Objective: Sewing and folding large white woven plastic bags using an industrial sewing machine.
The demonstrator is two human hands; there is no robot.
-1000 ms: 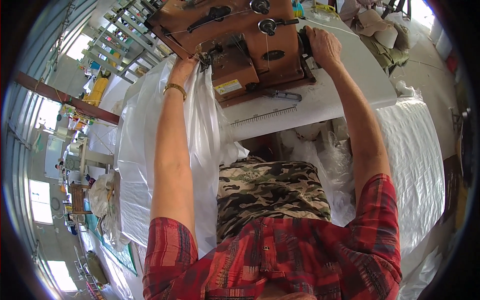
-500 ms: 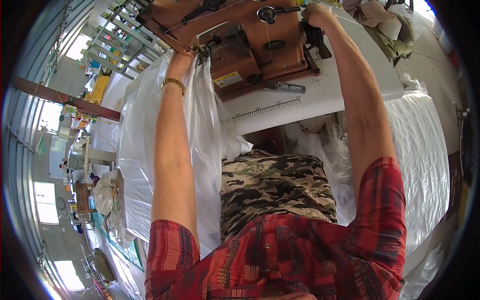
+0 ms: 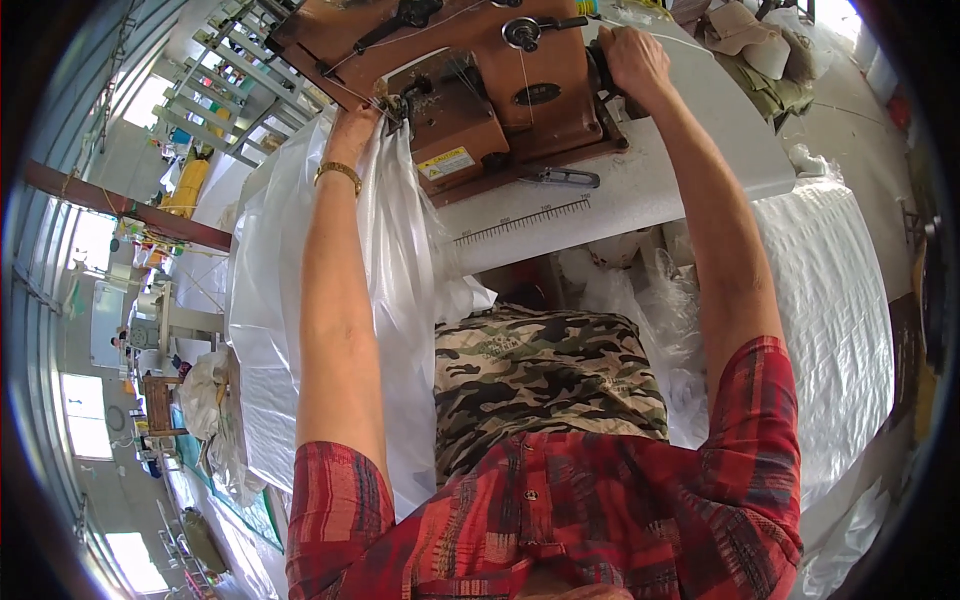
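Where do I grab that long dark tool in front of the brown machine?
I'd take the long dark tool by its middle, from above on the near side: it's slim, seems to lie flat, and the brown machine stands just behind it. I can't tell whether an end is sharp.

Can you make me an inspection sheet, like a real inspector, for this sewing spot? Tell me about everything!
Surface: pale table with black ruler marks along its near edge.
Job's things: brown sewing machine; shiny white plastic bunched at its left end.
Clutter: grey tool in front of the machine; crumpled clear plastic below the table; cloth pile beyond its right side.
Hands: left hand at the bunched plastic, fingers partly hidden; right hand on the black wheel.
Cables: nothing seen for certain.
Surroundings: reddish beam, bright window and metal rack at left.
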